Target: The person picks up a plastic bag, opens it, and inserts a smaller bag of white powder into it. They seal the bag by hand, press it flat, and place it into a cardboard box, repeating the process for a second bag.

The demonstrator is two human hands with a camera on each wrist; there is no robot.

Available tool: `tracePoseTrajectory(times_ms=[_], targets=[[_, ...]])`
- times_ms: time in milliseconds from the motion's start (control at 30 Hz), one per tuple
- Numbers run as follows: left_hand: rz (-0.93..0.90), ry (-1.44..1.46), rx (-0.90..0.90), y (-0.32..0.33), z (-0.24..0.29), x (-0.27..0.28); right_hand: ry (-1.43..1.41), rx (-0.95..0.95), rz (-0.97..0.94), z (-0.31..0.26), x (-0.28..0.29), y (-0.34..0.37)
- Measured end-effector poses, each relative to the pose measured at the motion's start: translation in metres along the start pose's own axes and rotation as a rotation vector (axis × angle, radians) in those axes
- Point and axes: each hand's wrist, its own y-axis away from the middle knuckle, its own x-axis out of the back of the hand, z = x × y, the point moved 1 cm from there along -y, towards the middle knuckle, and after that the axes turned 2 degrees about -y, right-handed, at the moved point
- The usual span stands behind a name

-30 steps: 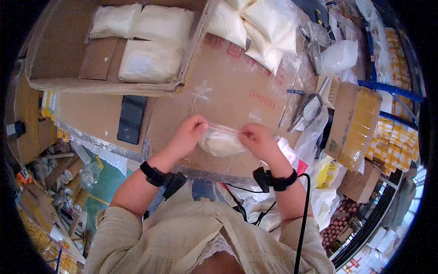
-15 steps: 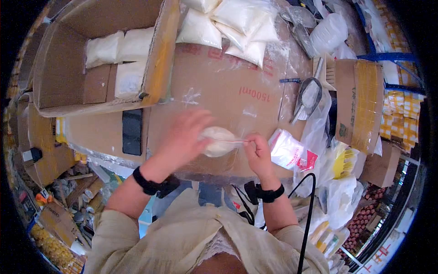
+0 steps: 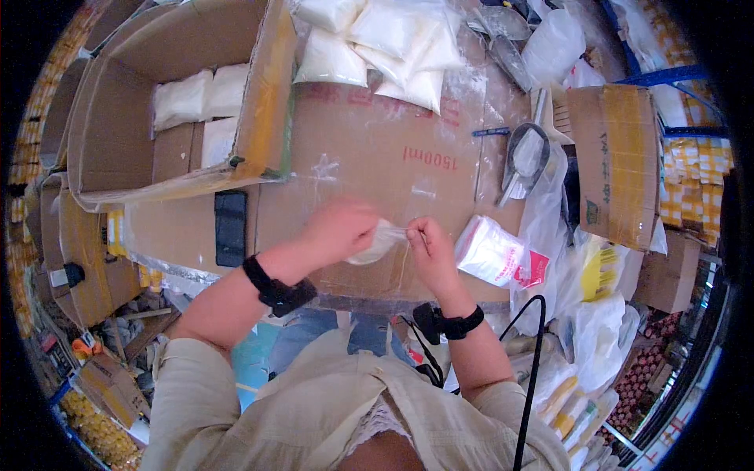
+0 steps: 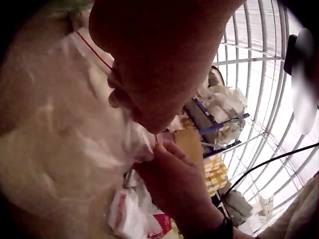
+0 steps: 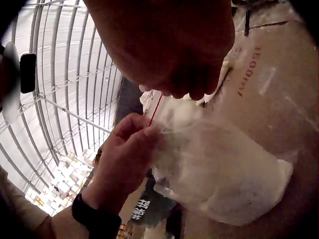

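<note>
A clear zip bag of pale powder (image 3: 372, 250) hangs between the two hands just over the cardboard-covered table (image 3: 345, 282). The left hand (image 3: 342, 228), slightly blurred in the head view, pinches the bag's upper edge. At the other end of that edge the right hand (image 3: 431, 250) pinches a corner between thumb and fingers. A red zip line crosses the bag's top in both wrist views, and the powder bag (image 5: 224, 174) looks large and creased in the right wrist view.
An open carton (image 3: 118, 149) at the back left holds several powder bags. More filled bags (image 3: 400, 39) are piled at the back. A phone (image 3: 230, 228) lies left, a metal scoop (image 3: 528, 157) and flat printed bags (image 3: 491, 251) right. A black cable (image 3: 538, 345) runs near the right arm.
The left hand swept along the bag's top toward the right hand, and the gap between the hands narrowed. The head view shifted, showing more of the flat printed bags.
</note>
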Motion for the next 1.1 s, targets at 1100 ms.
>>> tracePoseTrajectory(times_ms=[1100], targets=[[0.22,0.709,0.922,0.139,-0.051,-0.017,-0.715,-0.395,-0.125,0.068,-0.063,-0.103]])
